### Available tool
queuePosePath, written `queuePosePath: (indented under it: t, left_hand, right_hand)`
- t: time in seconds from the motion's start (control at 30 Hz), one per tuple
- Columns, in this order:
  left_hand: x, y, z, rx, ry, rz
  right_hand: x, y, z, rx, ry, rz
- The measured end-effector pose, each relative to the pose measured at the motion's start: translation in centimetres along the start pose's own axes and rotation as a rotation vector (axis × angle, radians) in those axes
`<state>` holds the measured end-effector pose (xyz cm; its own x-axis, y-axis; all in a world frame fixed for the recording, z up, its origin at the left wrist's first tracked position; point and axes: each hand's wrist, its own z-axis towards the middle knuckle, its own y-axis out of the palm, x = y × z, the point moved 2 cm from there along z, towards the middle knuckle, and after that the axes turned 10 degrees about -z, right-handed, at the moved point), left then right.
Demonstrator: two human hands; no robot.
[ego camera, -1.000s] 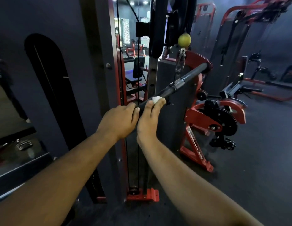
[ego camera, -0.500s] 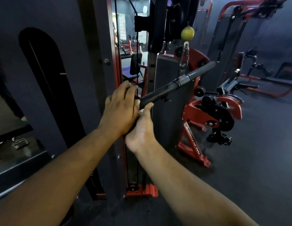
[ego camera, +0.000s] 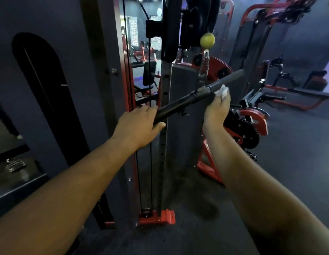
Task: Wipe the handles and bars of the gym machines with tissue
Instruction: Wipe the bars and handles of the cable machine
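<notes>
Dim gym, dark floor (ego camera: 288, 181), red-framed machines (ego camera: 248, 124) behind. Black bar (ego camera: 180, 103) hangs tilted from a clip (ego camera: 204, 69) under a yellow ball (ego camera: 207, 40). Left hand (ego camera: 139, 124) grips the bar's near end. Right hand (ego camera: 218, 109) pinches white tissue (ego camera: 222, 91) against the bar just past its middle joint.

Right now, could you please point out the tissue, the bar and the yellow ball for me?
tissue (ego camera: 222, 91), head view, on its crumpled white top.
bar (ego camera: 180, 103), head view, on the dark grip section.
yellow ball (ego camera: 207, 40), head view, on its centre.
</notes>
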<state>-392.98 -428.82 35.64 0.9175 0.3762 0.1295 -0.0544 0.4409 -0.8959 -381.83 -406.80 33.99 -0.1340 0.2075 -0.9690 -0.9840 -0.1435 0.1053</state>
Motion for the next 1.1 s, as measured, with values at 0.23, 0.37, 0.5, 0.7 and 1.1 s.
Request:
queuePosePath:
  t: [0.23,0.37,0.5,0.7,1.1]
  left_hand:
    - [0.9,1.0,1.5,0.014,-0.04,0.129]
    - [0.3,1.1,1.5,0.007,-0.067,0.196]
    - [-0.4,0.9,1.3,0.004,-0.09,0.198]
    - [-0.4,1.2,0.9,0.013,-0.092,0.18]
    - [-0.6,1.3,0.1,0.05,-0.016,0.174]
  right_hand:
    - [0.1,3.9,0.8,-0.21,-0.305,-0.498]
    - [3.0,4.2,-3.7,-0.371,-0.571,-0.63]
    - [3.1,3.1,0.5,-0.192,-0.463,-0.693]
    - [2.2,5.5,-0.8,-0.284,0.204,0.284]
    - [0.7,6.3,-7.5,-0.459,0.495,0.508]
